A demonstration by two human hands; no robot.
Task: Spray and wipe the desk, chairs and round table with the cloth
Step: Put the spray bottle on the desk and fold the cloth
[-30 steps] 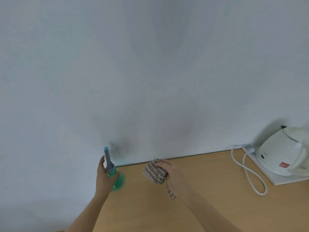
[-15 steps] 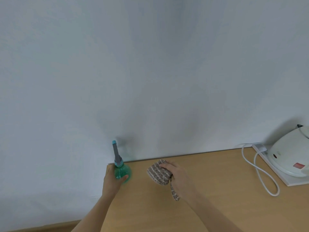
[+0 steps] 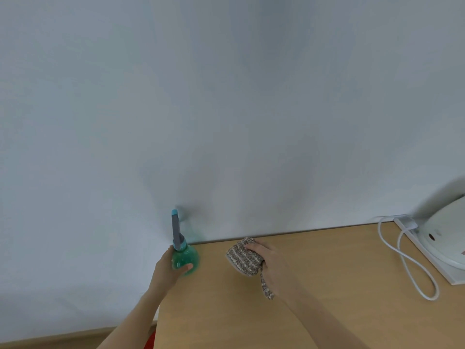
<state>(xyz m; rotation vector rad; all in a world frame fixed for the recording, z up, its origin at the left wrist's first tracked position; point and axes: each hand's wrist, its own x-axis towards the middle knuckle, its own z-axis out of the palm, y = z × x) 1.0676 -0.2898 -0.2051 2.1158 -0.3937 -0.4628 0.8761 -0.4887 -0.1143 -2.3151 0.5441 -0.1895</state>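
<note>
A green spray bottle [image 3: 187, 256] with a grey and blue nozzle stands upright at the far left corner of the wooden desk [image 3: 327, 285], close to the wall. My left hand [image 3: 169, 269] grips its round body from the left. My right hand [image 3: 270, 265] holds a bunched grey-brown knitted cloth [image 3: 242, 256] against the desk near the wall. A loose strip of the cloth hangs below my palm.
A white electric kettle [image 3: 445, 240] sits on a white base at the right edge, with its white cord [image 3: 407, 263] looped on the desk. A plain pale wall rises behind the desk. The desk's left edge runs below my left wrist, with floor beyond.
My left hand has carried the bottle right and down to the desk corner. The view has shifted left, so the kettle sits further right. The cloth hand has hardly moved.
</note>
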